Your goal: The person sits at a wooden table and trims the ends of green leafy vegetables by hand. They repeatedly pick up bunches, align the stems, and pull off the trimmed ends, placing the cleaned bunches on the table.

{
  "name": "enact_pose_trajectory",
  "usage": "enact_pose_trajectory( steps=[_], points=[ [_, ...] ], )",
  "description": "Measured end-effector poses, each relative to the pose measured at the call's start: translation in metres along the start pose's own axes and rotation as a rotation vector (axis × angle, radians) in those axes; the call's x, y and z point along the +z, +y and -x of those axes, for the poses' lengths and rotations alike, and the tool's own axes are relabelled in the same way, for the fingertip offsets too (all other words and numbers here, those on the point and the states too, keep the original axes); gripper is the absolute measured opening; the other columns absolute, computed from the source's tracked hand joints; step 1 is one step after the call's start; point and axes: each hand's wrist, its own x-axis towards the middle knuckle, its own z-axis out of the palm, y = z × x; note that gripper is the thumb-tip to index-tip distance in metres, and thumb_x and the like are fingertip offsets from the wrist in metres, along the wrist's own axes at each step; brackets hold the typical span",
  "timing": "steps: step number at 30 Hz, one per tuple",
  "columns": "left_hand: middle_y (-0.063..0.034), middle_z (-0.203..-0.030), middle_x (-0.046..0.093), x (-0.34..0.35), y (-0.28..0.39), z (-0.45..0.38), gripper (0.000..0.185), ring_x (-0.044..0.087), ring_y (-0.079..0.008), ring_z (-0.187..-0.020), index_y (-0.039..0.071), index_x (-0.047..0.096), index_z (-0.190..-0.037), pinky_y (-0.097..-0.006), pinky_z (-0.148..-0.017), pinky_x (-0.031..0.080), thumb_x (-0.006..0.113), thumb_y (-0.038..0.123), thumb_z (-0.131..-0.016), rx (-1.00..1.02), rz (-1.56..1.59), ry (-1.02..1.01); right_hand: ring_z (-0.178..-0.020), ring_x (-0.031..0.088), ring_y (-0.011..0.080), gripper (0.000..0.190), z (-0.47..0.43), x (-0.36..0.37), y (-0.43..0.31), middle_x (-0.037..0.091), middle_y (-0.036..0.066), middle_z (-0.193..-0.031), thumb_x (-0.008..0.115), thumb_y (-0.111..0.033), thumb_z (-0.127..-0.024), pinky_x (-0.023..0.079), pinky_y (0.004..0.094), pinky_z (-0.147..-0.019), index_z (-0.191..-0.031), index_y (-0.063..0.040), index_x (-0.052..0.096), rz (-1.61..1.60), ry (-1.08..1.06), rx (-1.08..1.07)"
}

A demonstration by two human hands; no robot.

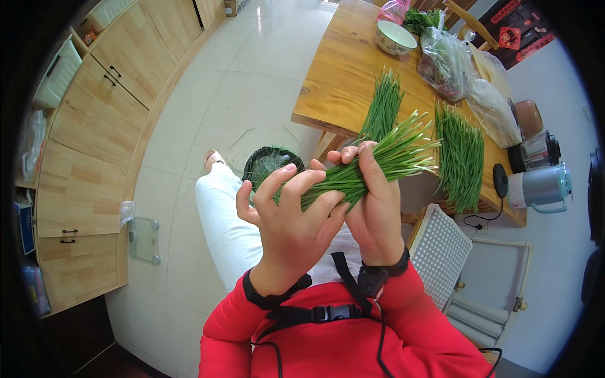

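Note:
A bunch of garlic chives lies across my right hand, its pale cut ends pointing up and to the right. My right fingers and thumb close around the middle of the stalks. Over the green leaf end is my left hand, its fingers apart and bent. It partly hides the leaves, and I cannot tell how firmly it touches them. Below the leaf end stands a bin with a black liner, holding clear plastic and green scraps. Two more piles of chives, a nearer one and a right-hand one, lie on the wooden table.
On the table are a bowl, plastic bags of vegetables, a blender jar and a blue kettle. A dotted seat stands at right. Wooden cabinets line the left; a glass scale lies on the floor.

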Motion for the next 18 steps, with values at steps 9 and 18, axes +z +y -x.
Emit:
enact_pose_trajectory(
  steps=[9, 18],
  points=[
    [0.0121, -0.11, 0.064, -0.001, -0.001, -0.001, 0.011, 0.05, -0.0173, -0.118, 0.027, 0.063, -0.076, -0.0555, -0.108, 0.015, 0.072, 0.023, -0.081, 0.076, -0.166, 0.086, -0.08, 0.054, 0.0143, 0.014, -0.002, -0.002, 0.008, 0.052, 0.002, -0.085, 0.057, -0.02, -0.103, 0.049, 0.0314, -0.075, -0.099, -0.008, 0.051, 0.131, 0.063, -0.066],
    [0.0103, -0.086, 0.054, -0.014, -0.001, -0.002, 0.014, 0.054, -0.0123, -0.092, 0.023, 0.057, -0.073, -0.054, -0.107, 0.017, 0.065, 0.013, -0.078, 0.154, -0.291, -0.075, -0.075, 0.049, 0.0117, 0.016, -0.011, -0.005, 0.025, 0.049, 0.0, -0.083, 0.057, -0.02, -0.103, 0.045, 0.028, -0.072, -0.097, -0.007, 0.05, 0.469, 0.13, -0.247]
  ],
)
